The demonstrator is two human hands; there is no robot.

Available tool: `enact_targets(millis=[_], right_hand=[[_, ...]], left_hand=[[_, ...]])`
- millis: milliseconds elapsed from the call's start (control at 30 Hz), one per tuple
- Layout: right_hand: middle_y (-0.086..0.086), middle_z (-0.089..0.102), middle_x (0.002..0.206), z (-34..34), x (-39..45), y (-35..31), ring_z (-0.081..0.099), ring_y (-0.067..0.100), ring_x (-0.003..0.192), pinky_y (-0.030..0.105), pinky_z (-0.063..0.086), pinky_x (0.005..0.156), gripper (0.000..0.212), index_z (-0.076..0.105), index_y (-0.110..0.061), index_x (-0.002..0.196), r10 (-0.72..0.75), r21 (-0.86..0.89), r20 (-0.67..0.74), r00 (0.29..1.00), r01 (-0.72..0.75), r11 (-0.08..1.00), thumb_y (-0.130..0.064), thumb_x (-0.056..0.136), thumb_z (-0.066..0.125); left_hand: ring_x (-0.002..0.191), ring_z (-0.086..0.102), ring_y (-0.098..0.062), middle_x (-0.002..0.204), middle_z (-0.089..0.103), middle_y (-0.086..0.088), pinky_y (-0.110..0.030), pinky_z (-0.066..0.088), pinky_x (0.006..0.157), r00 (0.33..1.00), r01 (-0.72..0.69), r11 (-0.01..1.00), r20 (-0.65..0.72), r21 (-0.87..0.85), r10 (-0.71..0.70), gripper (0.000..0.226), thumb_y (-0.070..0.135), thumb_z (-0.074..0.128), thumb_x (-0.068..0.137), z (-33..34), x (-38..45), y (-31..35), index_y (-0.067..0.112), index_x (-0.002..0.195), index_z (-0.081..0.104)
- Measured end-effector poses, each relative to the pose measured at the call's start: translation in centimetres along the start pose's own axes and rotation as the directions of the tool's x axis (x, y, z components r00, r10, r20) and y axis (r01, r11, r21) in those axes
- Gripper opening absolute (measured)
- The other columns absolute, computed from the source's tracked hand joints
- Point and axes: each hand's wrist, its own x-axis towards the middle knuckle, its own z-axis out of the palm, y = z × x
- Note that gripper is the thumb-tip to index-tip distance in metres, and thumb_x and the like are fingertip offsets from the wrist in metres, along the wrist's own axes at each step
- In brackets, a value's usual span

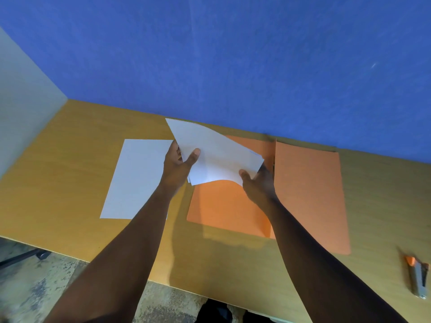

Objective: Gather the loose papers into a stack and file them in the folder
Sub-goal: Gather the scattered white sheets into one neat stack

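While both hands grip it, the stack of white papers (214,152) hangs lifted above the open orange folder (307,194), sagging in a curve with its sheets slightly fanned at the near corner. The left hand (179,164) pinches its left edge, thumb on top; the right hand (256,180) clasps the near right corner. One more white sheet (135,178) lies flat on the wooden surface (58,171), left of the folder. A stapler (418,279) rests far right.

White papers (217,152), orange folder (307,194).
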Motion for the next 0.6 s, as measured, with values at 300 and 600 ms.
enact_targets(millis=[300,600], right_hand=[[-0.005,0.064,0.103,-0.3,-0.1,-0.7,0.063,0.017,0.097,0.024,0.057,0.079,0.037,0.054,-0.017,0.126,0.008,0.132,-0.006,1.0,-0.007,0.991,-0.011,0.09,0.062],[0.001,0.064,0.108,0.3,-0.7,1.0,0.064,0.023,0.098,0.023,0.051,0.07,0.04,0.053,-0.018,0.126,0.087,0.079,0.05,0.995,-0.091,0.993,-0.007,0.089,0.059]], left_hand=[[0.105,0.06,-0.017,0.109,0.062,-0.003,-0.047,0.048,0.099,0.992,-0.116,0.993,-0.047,0.027,0.117,0.018,0.028,0.056,0.098,0.3,0.0,-0.3,0.019,0.114,0.056],[0.111,0.06,-0.013,0.123,0.065,0.002,-0.034,0.046,0.099,0.997,0.078,0.991,-0.001,0.109,-0.078,0.041,0.033,0.062,0.095,0.4,-0.3,-2.6,0.017,0.132,0.053]])
